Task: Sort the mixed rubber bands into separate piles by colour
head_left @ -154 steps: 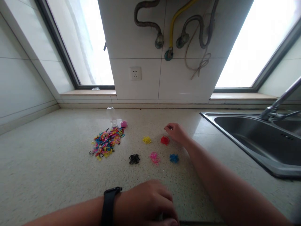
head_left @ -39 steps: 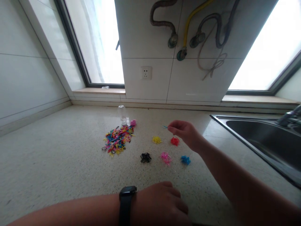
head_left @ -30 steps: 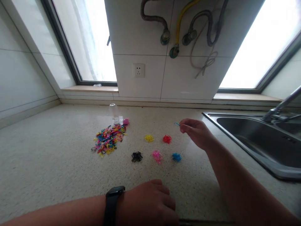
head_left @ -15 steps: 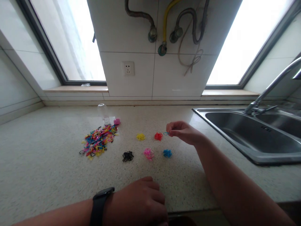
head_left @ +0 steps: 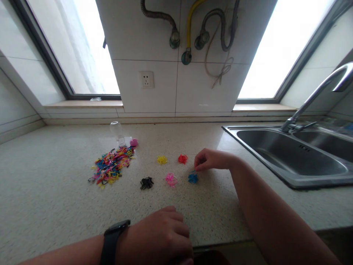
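My right hand (head_left: pixel 206 160) pinches a small blue rubber band (head_left: pixel 193 170) between thumb and fingertips, just above the pile of blue rubber bands (head_left: pixel 193 178). Nearby on the counter lie small piles of red rubber bands (head_left: pixel 182 159), yellow rubber bands (head_left: pixel 162 159), pink rubber bands (head_left: pixel 171 179) and black rubber bands (head_left: pixel 146 183). Farther left spreads a large mixed heap of coloured rubber bands (head_left: pixel 111 165). My left hand (head_left: pixel 162 235), below a black wristwatch, rests at the counter's front edge with curled fingers; its palm side is hidden.
An upturned clear bottle (head_left: pixel 116 129) and a pink round cap (head_left: pixel 134 142) stand behind the mixed heap. To the right, a steel sink (head_left: pixel 286 173) with a faucet (head_left: pixel 311 99) is set into the speckled counter (head_left: pixel 55 206). Tiled wall and windows are behind.
My right hand has moved down toward me with the blue rubber band, from beside the red pile to the blue pile. The left hand stays curled in place; the view has shifted slightly.
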Available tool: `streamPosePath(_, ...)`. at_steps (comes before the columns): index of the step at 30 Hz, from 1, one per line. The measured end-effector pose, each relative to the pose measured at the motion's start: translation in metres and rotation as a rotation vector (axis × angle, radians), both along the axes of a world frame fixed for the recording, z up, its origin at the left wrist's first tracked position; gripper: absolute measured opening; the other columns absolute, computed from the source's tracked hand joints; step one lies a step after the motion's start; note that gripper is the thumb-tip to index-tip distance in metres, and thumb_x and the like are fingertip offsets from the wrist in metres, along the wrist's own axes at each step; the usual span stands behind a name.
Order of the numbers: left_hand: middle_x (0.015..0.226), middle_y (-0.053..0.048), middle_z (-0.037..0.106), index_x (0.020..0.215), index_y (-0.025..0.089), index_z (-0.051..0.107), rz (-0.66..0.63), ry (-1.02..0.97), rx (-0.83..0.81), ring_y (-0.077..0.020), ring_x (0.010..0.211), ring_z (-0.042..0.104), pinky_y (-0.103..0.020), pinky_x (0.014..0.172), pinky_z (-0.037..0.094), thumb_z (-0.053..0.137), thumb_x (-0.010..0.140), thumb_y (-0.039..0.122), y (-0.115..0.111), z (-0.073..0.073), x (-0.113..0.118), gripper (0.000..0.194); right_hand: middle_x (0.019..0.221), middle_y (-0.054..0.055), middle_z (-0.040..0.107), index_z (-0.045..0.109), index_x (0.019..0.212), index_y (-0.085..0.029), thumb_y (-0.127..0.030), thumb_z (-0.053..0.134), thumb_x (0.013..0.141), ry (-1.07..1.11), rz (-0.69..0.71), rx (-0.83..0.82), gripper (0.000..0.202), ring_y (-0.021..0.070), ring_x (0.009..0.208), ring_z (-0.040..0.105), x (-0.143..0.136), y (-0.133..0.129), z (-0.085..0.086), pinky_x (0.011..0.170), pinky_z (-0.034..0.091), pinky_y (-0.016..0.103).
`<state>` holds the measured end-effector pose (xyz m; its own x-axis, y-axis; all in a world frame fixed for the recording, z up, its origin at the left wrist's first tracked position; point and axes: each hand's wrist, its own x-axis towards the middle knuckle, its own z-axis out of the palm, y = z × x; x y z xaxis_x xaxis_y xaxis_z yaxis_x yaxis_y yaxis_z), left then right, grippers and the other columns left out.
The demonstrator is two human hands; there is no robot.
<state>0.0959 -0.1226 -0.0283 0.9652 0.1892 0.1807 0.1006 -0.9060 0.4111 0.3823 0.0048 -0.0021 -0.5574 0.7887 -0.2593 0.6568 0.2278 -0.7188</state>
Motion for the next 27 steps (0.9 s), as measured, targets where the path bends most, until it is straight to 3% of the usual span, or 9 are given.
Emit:
streamPosePath(20,0.072,0.003,0.065,0.084,0.023,0.065,-0.003,-0.012,0.005,-0.0138,0.075,0.056,-0.031,0.073,0.038,0.062,0.090,0.029,0.0001,-0.0004,0.0000,0.009,0.074,0.003,0.069,0.076,0.085,-0.016,-0.044,0.074,0.074,-0.107,0.046,-0.085,0.029,0.0119,0.063,0.057,0.0034,0.0025,-0.0058,0.061,0.044,0.025)
streamPosePath(27,0.071,0.004,0.064,0.084,0.023,0.065,-0.031,-0.015,0.024,-0.0137,0.072,0.054,-0.031,0.070,0.035,0.063,0.091,0.033,0.0038,-0.0038,0.0010,0.013,0.065,0.001,0.063,0.073,0.076,-0.016,-0.044,0.071,0.076,-0.066,-0.047,-0.088,0.028,0.0111,0.056,0.053,0.0005,0.0024,-0.0057,0.056,0.042,0.025)
